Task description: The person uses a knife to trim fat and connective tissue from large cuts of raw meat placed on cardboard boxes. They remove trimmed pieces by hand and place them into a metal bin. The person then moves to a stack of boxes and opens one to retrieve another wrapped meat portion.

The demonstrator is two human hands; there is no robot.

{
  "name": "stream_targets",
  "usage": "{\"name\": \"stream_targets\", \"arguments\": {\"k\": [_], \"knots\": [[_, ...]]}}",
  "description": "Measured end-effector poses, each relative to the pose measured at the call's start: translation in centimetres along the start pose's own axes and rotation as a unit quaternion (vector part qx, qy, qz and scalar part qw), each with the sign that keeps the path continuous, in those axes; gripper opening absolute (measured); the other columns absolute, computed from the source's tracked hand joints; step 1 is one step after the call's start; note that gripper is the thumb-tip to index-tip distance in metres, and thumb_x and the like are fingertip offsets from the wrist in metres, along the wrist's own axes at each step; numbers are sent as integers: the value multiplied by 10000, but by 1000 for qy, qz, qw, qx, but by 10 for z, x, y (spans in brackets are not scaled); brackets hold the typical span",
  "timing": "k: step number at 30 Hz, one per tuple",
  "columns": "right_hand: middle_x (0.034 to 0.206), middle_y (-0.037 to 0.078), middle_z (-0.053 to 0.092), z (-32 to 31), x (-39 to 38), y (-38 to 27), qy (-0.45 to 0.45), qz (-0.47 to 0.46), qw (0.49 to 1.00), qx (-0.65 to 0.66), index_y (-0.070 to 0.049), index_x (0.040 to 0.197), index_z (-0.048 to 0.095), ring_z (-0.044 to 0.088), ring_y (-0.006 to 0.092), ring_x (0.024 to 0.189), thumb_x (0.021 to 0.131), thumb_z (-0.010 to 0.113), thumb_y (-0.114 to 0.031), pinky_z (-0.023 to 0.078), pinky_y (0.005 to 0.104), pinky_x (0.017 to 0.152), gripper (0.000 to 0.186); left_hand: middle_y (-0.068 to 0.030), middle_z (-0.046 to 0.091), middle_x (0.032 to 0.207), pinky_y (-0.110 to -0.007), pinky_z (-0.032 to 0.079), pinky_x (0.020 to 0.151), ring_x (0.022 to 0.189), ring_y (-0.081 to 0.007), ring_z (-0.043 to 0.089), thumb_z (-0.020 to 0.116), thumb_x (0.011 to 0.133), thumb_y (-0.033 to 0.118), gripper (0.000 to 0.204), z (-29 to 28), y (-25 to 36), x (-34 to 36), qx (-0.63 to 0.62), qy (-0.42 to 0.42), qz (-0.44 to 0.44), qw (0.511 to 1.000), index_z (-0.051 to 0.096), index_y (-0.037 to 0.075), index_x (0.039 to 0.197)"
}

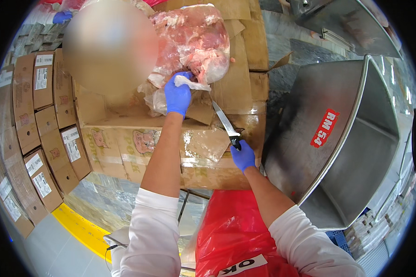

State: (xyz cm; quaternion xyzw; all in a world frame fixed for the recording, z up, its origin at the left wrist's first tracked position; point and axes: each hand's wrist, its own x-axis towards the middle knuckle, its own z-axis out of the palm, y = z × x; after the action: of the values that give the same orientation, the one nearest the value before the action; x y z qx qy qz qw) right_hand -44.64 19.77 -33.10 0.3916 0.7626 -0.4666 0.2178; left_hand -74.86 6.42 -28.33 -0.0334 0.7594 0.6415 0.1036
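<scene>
A large block of raw pink meat (192, 41) lies on flattened cardboard (238, 60) ahead of me, partly under clear plastic film. My left hand (177, 96), in a blue glove, is closed on a whitish strip of plastic film (194, 85) at the block's near edge. More crumpled film (156, 100) lies just left of that hand. In my right hand (243, 157), also gloved in blue, is a knife (224, 118) with a black handle. Its blade points up and away, over the cardboard box tops, apart from the meat.
Cardboard boxes (125, 152) form the work surface. Stacked labelled boxes (44, 120) stand at the left, near a yellow floor strip (81, 231). A large metal bin (309, 115) with a red label is close on the right. A blurred round patch covers the upper left.
</scene>
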Motion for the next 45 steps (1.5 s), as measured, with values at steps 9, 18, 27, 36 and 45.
{"name": "stream_targets", "arguments": {"k": [9,18,27,36,45], "knots": [[973,208,700,3,-7,0,64,-33,997,8,-85,1061,624,666,430,938,895,703,-308,519,502,816,289,-40,705,938,-277,476,647,776,-127,594,546,971,51,217,8,21,3,-57,-11,-133,989,732,13,1076],[774,145,679,2,-21,-61,56,-55,986,146,-85,1168,675,650,220,680,953,698,-363,511,367,655,352,-29,693,899,-277,394,516,623,-119,509,460,992,85,265,-8,24,-7,-109,39,-157,981,722,57,1028],[709,67,614,14,-27,-80,19,-54,974,220,5,1063,676,508,136,629,990,672,-323,458,329,604,336,-45,739,970,-259,395,502,646,-101,547,467,1005,82,225,-20,25,-28,-137,65,-170,974,686,76,1056],[761,95,632,1,-32,-127,10,-9,984,180,28,1041,654,539,180,667,1013,612,-396,465,348,647,426,-25,709,979,-253,391,520,649,-83,510,543,1004,130,147,-12,39,-34,-134,52,-202,969,676,75,1031],[938,278,690,-33,-4,-179,-102,66,982,143,11,1103,644,668,424,870,1012,555,-457,516,459,810,485,26,649,812,-235,332,495,590,-65,450,610,985,187,163,-16,38,-26,-144,24,-170,975,724,72,976]]}}
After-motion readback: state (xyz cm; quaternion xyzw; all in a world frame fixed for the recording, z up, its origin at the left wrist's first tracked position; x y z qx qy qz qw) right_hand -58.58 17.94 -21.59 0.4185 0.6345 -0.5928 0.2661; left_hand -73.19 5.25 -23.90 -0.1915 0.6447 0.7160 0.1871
